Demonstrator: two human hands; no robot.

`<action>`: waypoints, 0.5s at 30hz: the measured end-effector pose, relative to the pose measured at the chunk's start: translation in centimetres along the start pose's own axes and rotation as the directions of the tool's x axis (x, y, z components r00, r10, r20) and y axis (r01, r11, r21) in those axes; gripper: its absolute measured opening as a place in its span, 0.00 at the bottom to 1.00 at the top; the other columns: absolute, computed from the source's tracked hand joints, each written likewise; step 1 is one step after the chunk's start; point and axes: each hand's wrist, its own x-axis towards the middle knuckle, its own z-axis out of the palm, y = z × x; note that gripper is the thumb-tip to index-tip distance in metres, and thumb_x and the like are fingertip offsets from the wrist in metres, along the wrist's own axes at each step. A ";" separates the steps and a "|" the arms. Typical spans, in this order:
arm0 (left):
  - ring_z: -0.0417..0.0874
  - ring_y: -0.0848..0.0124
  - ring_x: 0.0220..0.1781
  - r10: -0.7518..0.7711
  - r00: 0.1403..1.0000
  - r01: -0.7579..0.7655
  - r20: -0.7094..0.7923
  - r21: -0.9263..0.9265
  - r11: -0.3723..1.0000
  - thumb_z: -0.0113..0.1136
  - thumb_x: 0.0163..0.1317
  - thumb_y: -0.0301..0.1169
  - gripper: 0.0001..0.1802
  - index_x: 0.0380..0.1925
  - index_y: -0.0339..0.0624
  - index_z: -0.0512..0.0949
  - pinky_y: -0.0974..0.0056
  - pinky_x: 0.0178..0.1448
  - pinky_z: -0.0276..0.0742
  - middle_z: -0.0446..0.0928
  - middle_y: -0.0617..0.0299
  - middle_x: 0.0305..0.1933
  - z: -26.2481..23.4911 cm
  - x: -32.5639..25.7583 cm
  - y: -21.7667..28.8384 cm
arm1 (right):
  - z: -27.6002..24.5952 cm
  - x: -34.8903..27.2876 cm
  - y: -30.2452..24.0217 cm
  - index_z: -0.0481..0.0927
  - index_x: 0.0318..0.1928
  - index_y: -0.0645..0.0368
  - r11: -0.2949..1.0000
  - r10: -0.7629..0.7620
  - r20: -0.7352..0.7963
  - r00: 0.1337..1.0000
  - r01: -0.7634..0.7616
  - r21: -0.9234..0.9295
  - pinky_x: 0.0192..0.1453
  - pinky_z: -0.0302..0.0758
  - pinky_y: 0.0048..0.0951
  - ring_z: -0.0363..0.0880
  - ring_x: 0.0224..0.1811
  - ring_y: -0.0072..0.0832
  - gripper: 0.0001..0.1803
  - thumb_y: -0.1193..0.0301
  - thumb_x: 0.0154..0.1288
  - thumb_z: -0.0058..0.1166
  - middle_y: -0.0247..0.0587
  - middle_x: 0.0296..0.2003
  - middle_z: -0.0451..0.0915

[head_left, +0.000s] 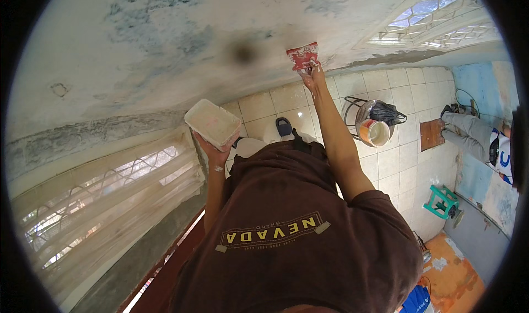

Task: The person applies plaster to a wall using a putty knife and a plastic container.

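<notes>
1. While a sheer curtain [132, 189] hangs over the window at far left, a patchy, stained wall [160, 65] stretches above it.
2. Left hand [216, 152], fingers curled around the near end of a pale rectangular tub [212, 121], holds it up near the wall; whitish paste coats the inside.
3. Wearer's brown T-shirt [286, 202] fills the middle.
4. Right hand [313, 78], on an outstretched arm, is closed around a red, paste-smeared scraper [302, 56] held up at the wall; whether its edge touches cannot be told.
5. Beyond the arm, a white-and-orange bucket [365, 130] and a black plastic bag [387, 113] sit close together above the tiled floor [394, 167].
6. A green stool [441, 201] stands lower right.
7. At far right, another person [478, 135] in grey trousers is near a blue wall [475, 84].
</notes>
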 end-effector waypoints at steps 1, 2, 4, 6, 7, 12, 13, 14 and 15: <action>0.69 0.49 0.71 -0.015 1.000 0.015 0.005 -0.012 1.000 0.42 0.63 0.73 0.45 0.71 0.56 0.63 0.33 0.69 0.65 0.67 0.59 0.71 0.1 0.0 0.0 | 0.5 -0.4 -0.1 0.72 0.55 0.53 1.000 0.010 -0.021 1.000 -0.010 -0.024 0.63 0.73 0.63 0.77 0.57 0.40 0.10 0.71 0.77 0.46 0.40 0.53 0.77; 0.69 0.49 0.71 -0.014 1.000 0.014 0.004 -0.012 1.000 0.42 0.63 0.73 0.45 0.71 0.56 0.63 0.33 0.69 0.65 0.67 0.59 0.71 0.1 -0.1 0.1 | 1.0 -0.9 -0.1 0.72 0.55 0.53 0.999 0.018 -0.043 0.999 -0.020 -0.047 0.65 0.71 0.63 0.77 0.57 0.40 0.10 0.71 0.77 0.46 0.40 0.54 0.77; 0.68 0.50 0.72 -0.028 0.999 0.027 0.018 0.014 1.000 0.41 0.64 0.72 0.44 0.71 0.57 0.63 0.35 0.71 0.64 0.67 0.59 0.71 1.2 0.1 0.0 | 0.8 -1.1 -0.3 0.72 0.55 0.54 1.000 -0.009 -0.033 0.999 0.008 -0.025 0.65 0.71 0.63 0.77 0.57 0.40 0.10 0.71 0.77 0.46 0.40 0.54 0.77; 0.68 0.51 0.72 -0.036 0.999 0.036 0.031 0.005 0.999 0.42 0.64 0.71 0.43 0.70 0.56 0.63 0.36 0.71 0.65 0.68 0.59 0.71 2.4 0.2 -0.1 | 1.0 -1.5 -0.5 0.72 0.55 0.55 0.999 -0.033 -0.023 0.999 0.033 -0.003 0.65 0.71 0.63 0.77 0.58 0.40 0.10 0.71 0.77 0.47 0.41 0.54 0.77; 0.68 0.51 0.72 -0.039 0.998 0.039 0.041 -0.005 0.999 0.42 0.65 0.71 0.43 0.70 0.56 0.63 0.36 0.71 0.65 0.68 0.59 0.70 2.7 0.2 -0.2 | 1.2 -1.9 -0.7 0.72 0.55 0.56 1.000 -0.020 0.007 1.000 0.020 -0.003 0.64 0.72 0.61 0.77 0.58 0.39 0.11 0.72 0.76 0.47 0.41 0.55 0.77; 0.69 0.52 0.71 -0.035 0.999 0.035 0.001 -0.023 0.999 0.44 0.65 0.69 0.41 0.69 0.55 0.64 0.38 0.72 0.65 0.69 0.60 0.69 3.0 0.5 -0.1 | 3.5 -5.5 -1.1 0.74 0.56 0.58 0.999 0.043 0.382 0.923 -0.030 -0.038 0.61 0.77 0.55 0.76 0.58 0.37 0.12 0.72 0.76 0.47 0.41 0.52 0.78; 0.70 0.52 0.70 -0.027 1.000 0.027 -0.015 -0.026 0.999 0.45 0.66 0.69 0.41 0.69 0.55 0.65 0.37 0.71 0.66 0.69 0.60 0.69 3.3 0.5 -0.3 | 3.2 -5.1 -1.4 0.75 0.56 0.58 0.991 0.079 0.405 0.911 -0.028 -0.131 0.59 0.78 0.52 0.77 0.56 0.36 0.12 0.73 0.75 0.46 0.40 0.50 0.79; 0.70 0.52 0.70 -0.032 0.999 0.031 -0.018 -0.026 0.999 0.45 0.66 0.69 0.41 0.69 0.55 0.65 0.37 0.71 0.66 0.69 0.60 0.69 3.3 0.1 -0.5 | 3.0 -4.7 -1.6 0.75 0.56 0.57 0.974 0.122 0.425 0.897 -0.027 -0.225 0.58 0.79 0.50 0.78 0.55 0.36 0.13 0.74 0.75 0.45 0.40 0.48 0.79; 0.70 0.52 0.70 -0.010 1.000 0.010 -0.016 -0.017 1.000 0.45 0.66 0.68 0.41 0.69 0.54 0.65 0.38 0.71 0.66 0.69 0.59 0.69 3.5 0.0 -0.6 | 2.0 -3.6 -1.8 0.75 0.56 0.57 0.975 0.117 0.425 0.897 -0.022 -0.221 0.58 0.79 0.50 0.78 0.55 0.36 0.13 0.74 0.75 0.45 0.40 0.48 0.79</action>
